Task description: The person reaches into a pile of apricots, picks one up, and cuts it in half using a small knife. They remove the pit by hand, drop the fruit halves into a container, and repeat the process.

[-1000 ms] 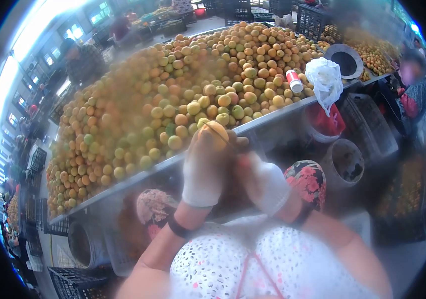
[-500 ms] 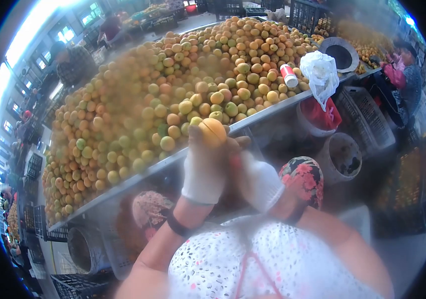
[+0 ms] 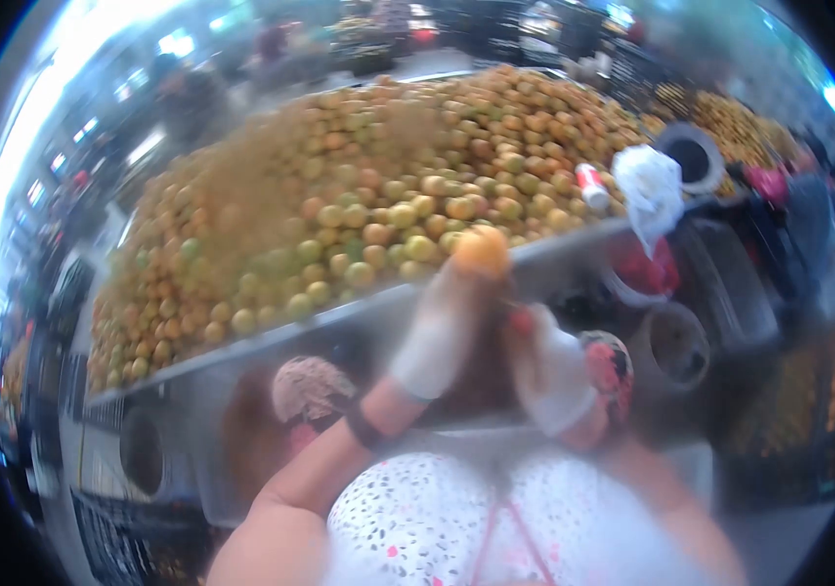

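My left hand (image 3: 447, 317), in a white glove with brownish fingers, holds up an orange fruit (image 3: 481, 251) at the near edge of the fruit pile (image 3: 378, 195). Close beside it on the right is my right hand (image 3: 544, 356), gloved too, its fingers curled around something small with a red part (image 3: 523, 320), too blurred to identify. A gap shows between the two hands. Behind them, orange and green-yellow fruits fill a large metal-edged table (image 3: 271, 342).
A red-and-white bottle (image 3: 592, 187) and a white plastic bag (image 3: 650, 190) lie at the table's right edge. Below are a bucket with a red bag (image 3: 647, 269) and another bucket (image 3: 676, 344). A person (image 3: 803, 210) is at the far right.
My hands have moved apart and to the right in the view. The fruit now rests in my left hand alone. The camera view has shifted, and the picture is more blurred.
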The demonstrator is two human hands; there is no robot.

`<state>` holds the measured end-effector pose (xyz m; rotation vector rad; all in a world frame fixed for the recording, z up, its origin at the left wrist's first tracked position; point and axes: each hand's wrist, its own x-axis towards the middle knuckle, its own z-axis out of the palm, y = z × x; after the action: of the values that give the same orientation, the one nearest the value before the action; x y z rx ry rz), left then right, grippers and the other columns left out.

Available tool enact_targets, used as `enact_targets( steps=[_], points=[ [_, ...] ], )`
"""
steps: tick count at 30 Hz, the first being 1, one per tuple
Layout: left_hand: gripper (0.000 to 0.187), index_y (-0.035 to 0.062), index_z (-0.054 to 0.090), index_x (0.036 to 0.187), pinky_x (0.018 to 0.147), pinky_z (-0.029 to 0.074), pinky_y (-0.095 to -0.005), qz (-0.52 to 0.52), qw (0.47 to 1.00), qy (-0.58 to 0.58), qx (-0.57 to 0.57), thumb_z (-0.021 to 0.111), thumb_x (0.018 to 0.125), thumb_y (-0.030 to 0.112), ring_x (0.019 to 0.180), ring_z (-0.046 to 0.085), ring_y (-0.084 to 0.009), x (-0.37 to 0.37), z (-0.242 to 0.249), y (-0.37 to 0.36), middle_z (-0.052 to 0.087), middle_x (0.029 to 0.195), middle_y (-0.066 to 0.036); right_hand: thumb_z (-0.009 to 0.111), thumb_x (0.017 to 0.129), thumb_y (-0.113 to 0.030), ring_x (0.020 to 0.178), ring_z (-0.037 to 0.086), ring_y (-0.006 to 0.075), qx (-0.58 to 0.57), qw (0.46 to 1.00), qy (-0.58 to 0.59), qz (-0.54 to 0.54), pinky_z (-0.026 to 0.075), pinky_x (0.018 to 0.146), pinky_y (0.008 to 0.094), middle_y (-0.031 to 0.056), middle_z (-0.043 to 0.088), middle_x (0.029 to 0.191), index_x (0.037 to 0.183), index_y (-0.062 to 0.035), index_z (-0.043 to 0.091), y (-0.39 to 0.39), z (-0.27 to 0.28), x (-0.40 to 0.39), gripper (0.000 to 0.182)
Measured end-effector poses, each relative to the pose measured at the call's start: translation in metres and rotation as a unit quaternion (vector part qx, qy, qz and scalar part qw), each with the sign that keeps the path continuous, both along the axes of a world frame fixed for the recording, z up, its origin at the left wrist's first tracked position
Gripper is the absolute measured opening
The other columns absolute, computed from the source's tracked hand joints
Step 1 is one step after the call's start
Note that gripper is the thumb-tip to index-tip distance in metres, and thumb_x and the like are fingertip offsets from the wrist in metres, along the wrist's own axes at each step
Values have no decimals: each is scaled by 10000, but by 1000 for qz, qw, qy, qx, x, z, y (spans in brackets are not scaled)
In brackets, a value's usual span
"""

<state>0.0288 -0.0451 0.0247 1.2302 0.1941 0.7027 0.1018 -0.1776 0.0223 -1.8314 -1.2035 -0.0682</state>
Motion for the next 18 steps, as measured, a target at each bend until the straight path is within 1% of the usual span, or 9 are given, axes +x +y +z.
enact_targets(
  steps=[1,2,4,7,9,11,14,16,18],
  points=[
    [419,-3,495,1333,876,508,-281,61,994,25,88,582,1001,237,1002,609,-137,-7,5,-2,632,1111,-76,600,930,-119,655,632,436,-10,1000,-2,2,475,559,503,236,610,681,996,-18,530,0,0,-2,140],
    [432,21,467,1373,849,496,-229,58,997,-41,44,600,973,116,1008,589,-107,-6,-3,3,611,1125,-46,593,931,-111,662,634,439,-23,1000,-6,1,475,564,505,239,612,688,993,-19,529,0,-1,-5,129],
    [439,-1,499,1326,843,483,-239,36,994,9,106,621,983,244,994,574,-99,-10,-9,12,612,1099,-44,593,932,-114,671,632,443,-8,999,9,36,474,564,500,240,611,688,992,-17,528,8,-17,1,131],
    [640,-32,573,1179,870,442,-257,-41,988,23,-147,577,945,564,953,555,-97,-10,-14,0,614,1049,-44,587,937,-118,688,628,455,-10,998,26,57,472,562,493,241,609,687,981,-12,525,16,-22,4,131],
    [633,-26,574,1183,871,441,-257,-37,992,42,-110,573,948,563,955,554,-98,-14,-9,7,615,1046,-42,583,940,-119,695,625,461,-19,998,23,60,471,561,491,241,609,687,971,-8,523,17,-15,1,130],
    [612,-9,577,1211,885,442,-257,-26,999,45,-9,565,960,549,980,554,-100,-18,-12,15,619,1052,-40,574,945,-116,699,617,471,-46,992,101,62,469,555,486,241,606,685,949,-6,520,14,-2,-6,123],
    [593,5,586,1219,900,443,-252,41,999,24,-13,553,970,541,1008,549,-94,-20,-19,15,625,1066,-44,568,952,-115,694,627,457,-27,996,25,77,474,557,478,240,611,687,936,-8,521,21,-8,-9,118],
    [619,-2,599,1178,867,469,-260,48,998,20,-47,562,950,573,958,577,-104,-24,-17,16,633,1037,-51,568,952,-113,702,629,456,-32,996,18,84,476,556,472,243,612,689,938,-8,529,29,-10,-9,113],
    [641,0,610,1111,795,493,-273,-72,966,-31,-246,576,920,611,855,605,-122,-30,-13,17,641,954,-52,569,952,-111,710,630,455,-46,995,12,88,478,556,467,247,613,691,940,-8,537,30,-15,-8,108]
  ],
)
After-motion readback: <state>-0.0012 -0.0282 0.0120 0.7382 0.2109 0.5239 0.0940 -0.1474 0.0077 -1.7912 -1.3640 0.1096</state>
